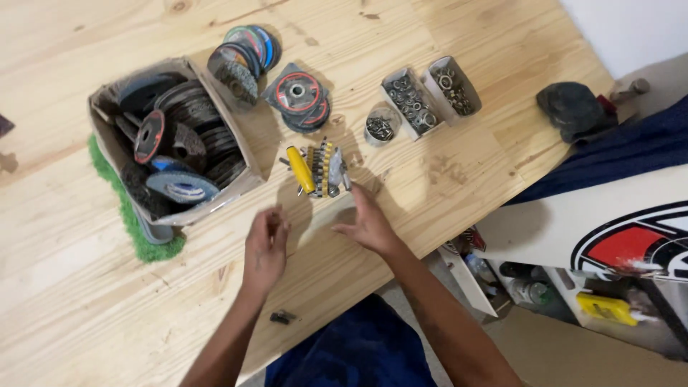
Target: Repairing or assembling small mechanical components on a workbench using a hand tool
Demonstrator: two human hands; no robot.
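Head cam looks straight down on a pale pine plank table (444,186). Both hands sit at about 6 o'clock of the clutter. Left hand (265,247) has its fingers curled in loosely, maybe pinching something tiny, but honestly I can't tell if there's anything in there. Right hand (369,222) is spread flat-ish, fingertips reaching toward the yellow-handled bit driver in its rack of metal bits (315,170), just short of touching it.

That driver set lies at dead centre of the table, at 3 o'clock of the torn cardboard box of grinding discs (175,143). Its long axis runs roughly 11 to 5 o'clock, with the handle's near end pointing back at the person.

If I were grabbing it, I'd come in from the near end and lift along the handle, so the loose bits don't spill out sideways.

Small white trays of nuts and washers (430,97) sit at 2 o'clock, loose flap discs (297,97) at 12.
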